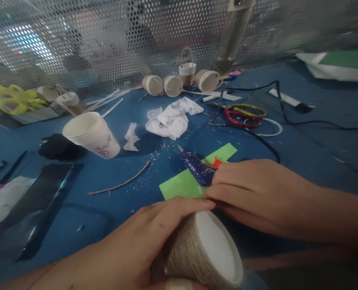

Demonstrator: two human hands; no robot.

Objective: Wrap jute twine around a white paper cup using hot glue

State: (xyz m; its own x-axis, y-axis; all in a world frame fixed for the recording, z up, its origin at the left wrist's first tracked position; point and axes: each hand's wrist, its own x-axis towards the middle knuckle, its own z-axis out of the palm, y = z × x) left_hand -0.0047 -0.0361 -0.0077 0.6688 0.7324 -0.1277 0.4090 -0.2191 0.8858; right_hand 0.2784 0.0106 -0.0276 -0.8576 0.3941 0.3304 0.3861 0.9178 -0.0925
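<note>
My left hand (pixel 142 241) is wrapped round a paper cup covered in wound jute twine (pixel 197 249), lying on its side with its white base toward me. My right hand (pixel 251 193) is closed, its fingertips pinched against the cup's rim beside my left fingertips; what it pinches is too small to name. Just behind the hands a blue glue gun (pixel 197 167) with an orange trigger lies on a green paper strip (pixel 181 185). A loose length of twine (pixel 121 183) lies on the blue table (pixel 106 209).
A stack of white paper cups (pixel 91 135) lies to the left, crumpled white paper (pixel 169 119) in the middle, several twine-wrapped cups (pixel 179 82) at the back by a perforated metal screen. Red and yellow scissors (pixel 242 114), black cables (pixel 287 117), yellow scissors (pixel 14 98) and a dark phone (pixel 36 201) surround them.
</note>
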